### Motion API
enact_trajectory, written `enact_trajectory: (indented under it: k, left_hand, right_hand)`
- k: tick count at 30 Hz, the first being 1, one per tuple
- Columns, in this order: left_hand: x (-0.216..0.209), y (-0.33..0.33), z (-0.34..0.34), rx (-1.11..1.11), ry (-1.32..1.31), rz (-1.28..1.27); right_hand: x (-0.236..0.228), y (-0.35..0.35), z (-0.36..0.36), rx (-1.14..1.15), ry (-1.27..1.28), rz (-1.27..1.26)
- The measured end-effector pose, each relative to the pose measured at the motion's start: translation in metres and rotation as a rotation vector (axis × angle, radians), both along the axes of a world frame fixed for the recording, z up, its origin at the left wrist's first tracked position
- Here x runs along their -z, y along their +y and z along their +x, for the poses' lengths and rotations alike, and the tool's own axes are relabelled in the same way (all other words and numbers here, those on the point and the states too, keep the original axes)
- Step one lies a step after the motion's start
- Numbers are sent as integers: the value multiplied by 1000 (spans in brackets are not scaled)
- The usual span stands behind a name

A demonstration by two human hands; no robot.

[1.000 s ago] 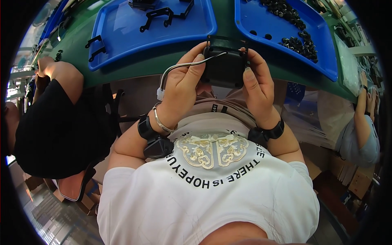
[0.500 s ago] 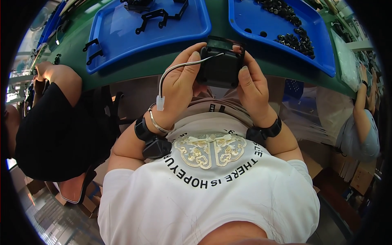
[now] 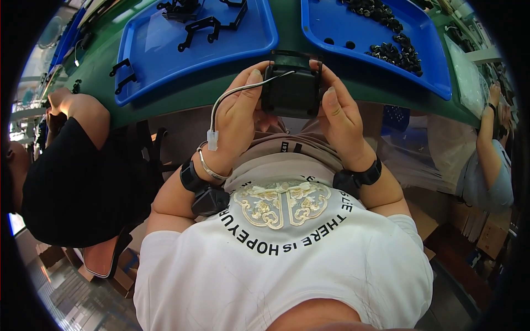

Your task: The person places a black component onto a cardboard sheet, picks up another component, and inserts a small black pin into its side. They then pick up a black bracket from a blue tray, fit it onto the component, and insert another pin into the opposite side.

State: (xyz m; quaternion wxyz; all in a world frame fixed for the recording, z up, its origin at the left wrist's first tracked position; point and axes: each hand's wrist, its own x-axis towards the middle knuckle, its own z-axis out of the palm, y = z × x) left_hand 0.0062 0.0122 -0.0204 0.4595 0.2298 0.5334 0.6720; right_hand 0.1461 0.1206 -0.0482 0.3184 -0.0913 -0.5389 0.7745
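There is one held black housing (image 3: 291,95) and two large blue trays (image 3: 152,58).

A black, box-shaped, plastic-looking housing (image 3: 291,95) is supported in mid-air at both sides, its broad face visible to me. A narrow black bracket (image 3: 295,54) spans the far edge. A thin, white-and-dark cable (image 3: 243,88) exits the face, curves left and terminates in an unmated, white, rectangular connector (image 3: 212,140).
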Motion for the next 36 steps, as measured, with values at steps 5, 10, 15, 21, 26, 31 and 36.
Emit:
enact_trajectory:
  k: [5, 10, 15, 21, 26, 31, 36]
  left_hand:
    - [-4, 6, 3, -32, 100, -34]
    - [-10, 7, 0, -1, 338, 34]
    - [-34, 38, -18, 72, 182, 87]
    - [-54, 82, -55, 325, 106, 137]
    - [-58, 104, -71, 449, 256, 72]
    - [-61, 93, -69, 484, 409, 91]
    - [-53, 97, -54, 470, 501, 188]
  right_hand:
    - [3, 2, -3, 29, -56, 42]
    - [-7, 8, -3, 11, -3, 9]
    - [-36, 36, -16, 89, 29, 32]
    - [-90, 122, -29, -8, -92, -80]
    - [-118, 218, -58, 76, -240, 1]
    - [-109, 290, -127, 132, -493, 149]
    - [-79, 344, -185, 71, -744, 223]
